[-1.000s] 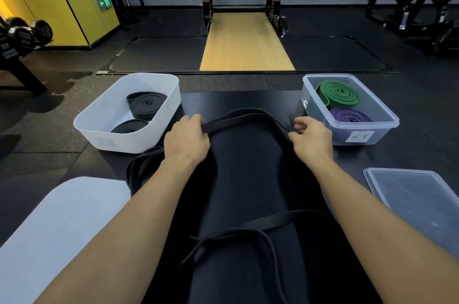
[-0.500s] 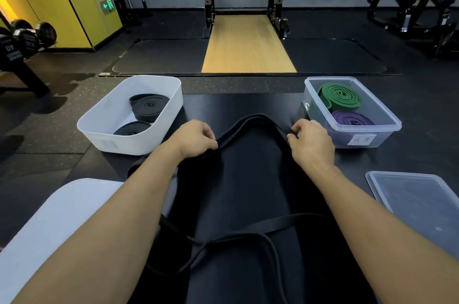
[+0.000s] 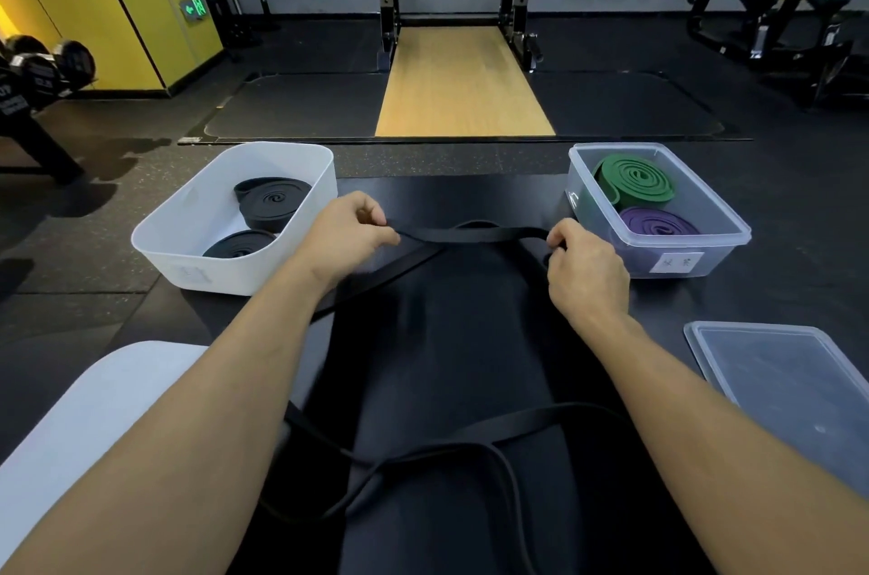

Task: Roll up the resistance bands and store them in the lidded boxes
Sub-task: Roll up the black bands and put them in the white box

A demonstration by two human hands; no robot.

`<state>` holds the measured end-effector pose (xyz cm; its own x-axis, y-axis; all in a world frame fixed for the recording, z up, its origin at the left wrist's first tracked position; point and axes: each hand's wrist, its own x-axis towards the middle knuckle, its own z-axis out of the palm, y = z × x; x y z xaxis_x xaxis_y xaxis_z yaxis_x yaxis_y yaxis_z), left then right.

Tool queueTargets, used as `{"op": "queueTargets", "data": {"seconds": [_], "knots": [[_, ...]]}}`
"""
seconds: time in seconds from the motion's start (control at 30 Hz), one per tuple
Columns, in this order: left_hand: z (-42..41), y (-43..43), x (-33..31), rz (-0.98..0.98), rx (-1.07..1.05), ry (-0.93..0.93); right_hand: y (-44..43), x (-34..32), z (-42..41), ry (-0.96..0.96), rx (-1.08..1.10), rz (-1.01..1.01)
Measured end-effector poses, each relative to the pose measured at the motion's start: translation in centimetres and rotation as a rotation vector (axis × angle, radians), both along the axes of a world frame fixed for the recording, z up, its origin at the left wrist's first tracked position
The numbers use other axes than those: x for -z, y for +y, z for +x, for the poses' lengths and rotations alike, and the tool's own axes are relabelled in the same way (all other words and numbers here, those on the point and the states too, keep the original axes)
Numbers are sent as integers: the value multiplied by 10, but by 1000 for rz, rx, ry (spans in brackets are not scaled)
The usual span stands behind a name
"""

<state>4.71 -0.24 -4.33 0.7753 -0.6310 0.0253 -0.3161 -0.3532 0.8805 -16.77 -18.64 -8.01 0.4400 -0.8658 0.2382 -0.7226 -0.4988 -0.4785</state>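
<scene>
A long black resistance band (image 3: 475, 235) is stretched flat between my hands over the dark mat. My left hand (image 3: 345, 236) pinches its left end and my right hand (image 3: 585, 271) grips its right end. The rest of the band loops loosely toward me (image 3: 470, 438). A white box (image 3: 188, 222) at the left holds two rolled black bands (image 3: 272, 203). A clear box (image 3: 714, 240) at the right holds a rolled green band (image 3: 635, 179) and a rolled purple band (image 3: 658, 222).
A clear lid (image 3: 790, 381) lies at the right near my forearm. A white lid (image 3: 80, 424) lies at the lower left. Beyond the mat are a wooden lifting platform (image 3: 463, 85), a dumbbell rack (image 3: 33, 81) and gym machines.
The curved arc of band between my hands has been pulled straight and taut. Both hands have moved up and away from me, and the slack beside the white box has been drawn in.
</scene>
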Motion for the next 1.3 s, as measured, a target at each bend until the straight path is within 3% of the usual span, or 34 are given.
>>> {"op": "queueTargets", "data": {"seconds": [0.17,0.27,0.37,0.43,0.5,0.77,0.9,1.13,1.23,1.3], "knots": [[1,6,-16,-131,110,-46,-1,5,-1,-16,-107,-80],[7,3,-13,-107,9,-358,1,7,-1,-9,-197,-101],[8,-7,-4,181,130,-569,1,11,1,74,-235,-82],[2,-11,3,514,249,-594,0,12,2,130,-243,-80],[-6,-11,6,672,281,-565,0,12,1,149,-256,-78],[-10,-9,14,770,299,-525,3,9,3,266,-321,-58],[-14,-8,13,690,280,-580,1,6,6,339,-342,-83],[-24,-9,12,510,103,-654,1,0,4,258,-202,-235],[-26,-12,7,485,6,-651,0,0,4,199,-207,-164],[-23,-13,5,579,4,-635,-1,2,4,202,-221,-97]]}}
